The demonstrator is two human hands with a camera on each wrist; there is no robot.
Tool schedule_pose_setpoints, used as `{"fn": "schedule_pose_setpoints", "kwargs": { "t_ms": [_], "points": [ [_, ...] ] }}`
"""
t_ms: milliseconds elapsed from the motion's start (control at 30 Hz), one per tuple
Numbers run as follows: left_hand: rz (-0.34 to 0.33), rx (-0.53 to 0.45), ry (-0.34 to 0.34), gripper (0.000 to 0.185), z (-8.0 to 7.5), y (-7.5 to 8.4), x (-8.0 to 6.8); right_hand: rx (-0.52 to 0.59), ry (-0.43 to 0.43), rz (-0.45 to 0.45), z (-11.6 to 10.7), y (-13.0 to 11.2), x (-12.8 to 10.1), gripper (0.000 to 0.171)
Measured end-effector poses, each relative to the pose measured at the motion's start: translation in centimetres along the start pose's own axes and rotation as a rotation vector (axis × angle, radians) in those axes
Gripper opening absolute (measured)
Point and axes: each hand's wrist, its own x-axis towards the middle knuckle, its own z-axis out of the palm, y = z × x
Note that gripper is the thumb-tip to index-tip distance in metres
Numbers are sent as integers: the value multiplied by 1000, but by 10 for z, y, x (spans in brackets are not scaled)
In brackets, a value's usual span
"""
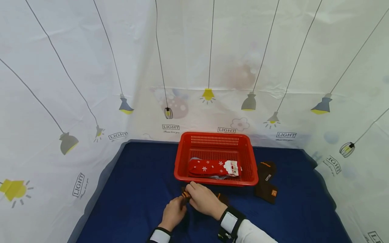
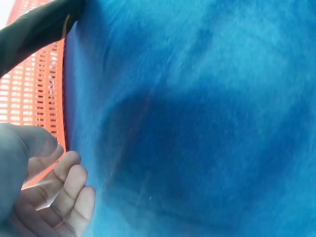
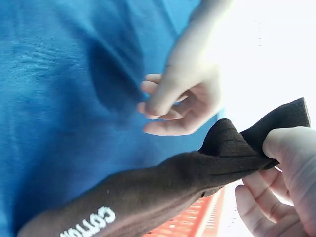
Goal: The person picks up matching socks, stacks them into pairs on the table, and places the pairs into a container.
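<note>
My right hand [image 1: 204,199] pinches a dark brown sock [image 1: 185,194] in front of the red basket [image 1: 179,175]. In the right wrist view the sock [image 3: 153,185] stretches down to the left from my right thumb and fingers [image 3: 294,148], with white "COTTON" lettering near its far part. Folds bunch up beside the grip. My left hand [image 1: 174,213] is close by; in the right wrist view this left hand [image 3: 190,101] is apart from the sock, fingers loosely bent around nothing. The left wrist view also shows the hand [image 2: 49,192] holding nothing.
Inside the basket lies a red Santa-patterned sock [image 1: 209,167] over something grey. Brown socks [image 1: 265,182] lie on the dark blue cloth [image 1: 143,175] to its right. Another brown piece [image 1: 223,198] shows partly behind my right wrist. White printed sheeting [image 1: 194,60] walls the table.
</note>
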Motion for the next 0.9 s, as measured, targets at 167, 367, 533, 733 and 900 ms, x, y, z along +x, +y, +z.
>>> {"fn": "schedule_pose_setpoints", "kwargs": {
  "t_ms": [167, 367, 533, 733, 900],
  "points": [
    [-10, 5, 19, 15, -8, -2, 3, -13, 60, -29, -10, -5, 9, 22],
    [-15, 34, 39, 17, -10, -7, 4, -3, 137, -71, -24, -13, 18, 22],
    [-48, 20, 25, 21, -9, -7, 5, 17, 156, -69, -34, -19, 21, 23],
    [-20, 23, 36, 16, -11, -6, 5, 42, 144, -13, -39, -17, 16, 24],
    [-12, 27, 41, 13, -9, -5, 5, 57, 136, 54, -35, -5, 0, 26]
  ]
}}
